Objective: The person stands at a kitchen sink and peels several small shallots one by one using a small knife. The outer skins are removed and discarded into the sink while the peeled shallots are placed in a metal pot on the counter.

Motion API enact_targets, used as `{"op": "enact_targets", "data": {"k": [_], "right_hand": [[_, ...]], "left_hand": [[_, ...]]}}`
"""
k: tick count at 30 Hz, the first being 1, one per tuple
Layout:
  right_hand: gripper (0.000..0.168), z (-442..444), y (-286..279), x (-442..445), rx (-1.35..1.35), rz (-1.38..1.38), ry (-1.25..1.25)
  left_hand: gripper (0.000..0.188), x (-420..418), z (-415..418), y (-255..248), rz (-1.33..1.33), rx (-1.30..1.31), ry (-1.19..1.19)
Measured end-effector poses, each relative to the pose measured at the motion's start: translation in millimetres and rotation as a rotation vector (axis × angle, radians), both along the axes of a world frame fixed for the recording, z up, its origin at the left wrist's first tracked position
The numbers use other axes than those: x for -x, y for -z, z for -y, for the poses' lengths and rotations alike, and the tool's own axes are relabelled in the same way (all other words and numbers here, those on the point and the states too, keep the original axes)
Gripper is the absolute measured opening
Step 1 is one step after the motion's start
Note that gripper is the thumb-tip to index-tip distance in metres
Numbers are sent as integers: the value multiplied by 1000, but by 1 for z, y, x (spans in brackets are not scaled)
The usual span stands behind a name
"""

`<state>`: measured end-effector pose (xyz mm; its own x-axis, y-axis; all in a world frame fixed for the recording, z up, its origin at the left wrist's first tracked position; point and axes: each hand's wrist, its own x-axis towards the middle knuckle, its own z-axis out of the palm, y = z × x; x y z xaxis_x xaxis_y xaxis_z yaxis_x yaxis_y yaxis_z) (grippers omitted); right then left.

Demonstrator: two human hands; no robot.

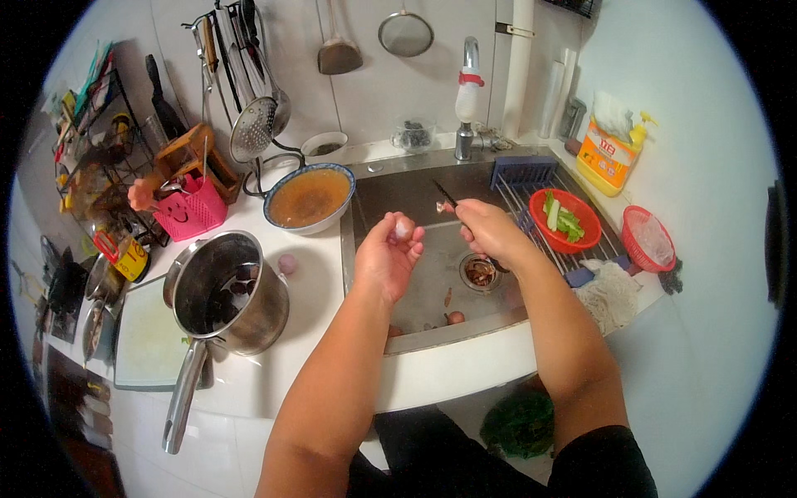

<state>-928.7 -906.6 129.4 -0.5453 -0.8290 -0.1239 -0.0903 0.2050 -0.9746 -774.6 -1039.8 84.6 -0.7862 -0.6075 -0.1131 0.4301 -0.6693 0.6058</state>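
Over the steel sink (405, 274), my left hand (392, 258) holds a small, pale, partly peeled shallot (404, 228) in its fingertips. My right hand (489, 230) grips a knife (443, 192) with a dark blade that points up and to the left, and a scrap of skin (441, 206) is by the thumb. Below, brown peelings (480, 272) fill the drain strainer. An unpeeled shallot (456, 318) lies near the sink's front wall. On the counter, a pinkish shallot (287, 264) rests right of a steel saucepan (268, 311) with dark pieces in it.
A bowl of brown liquid (309, 198) stands left of the sink, close to a pink basket (193, 215). The faucet (464, 137) rises behind. To the right are a rack with a red colander (566, 243) of greens, a cloth (607, 292) and a yellow detergent bottle (607, 155). A cutting board (149, 336) lies at left.
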Motion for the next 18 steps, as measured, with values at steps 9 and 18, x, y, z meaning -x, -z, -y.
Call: {"op": "enact_targets", "data": {"k": [9,18], "right_hand": [[40,1,6,22,-253,-609,1],[57,-8,-3,4,-215,-244,-28]], "left_hand": [[23,0,-1,-1,70,59,55],[24,-1,-4,-3,139,79,94]]}}
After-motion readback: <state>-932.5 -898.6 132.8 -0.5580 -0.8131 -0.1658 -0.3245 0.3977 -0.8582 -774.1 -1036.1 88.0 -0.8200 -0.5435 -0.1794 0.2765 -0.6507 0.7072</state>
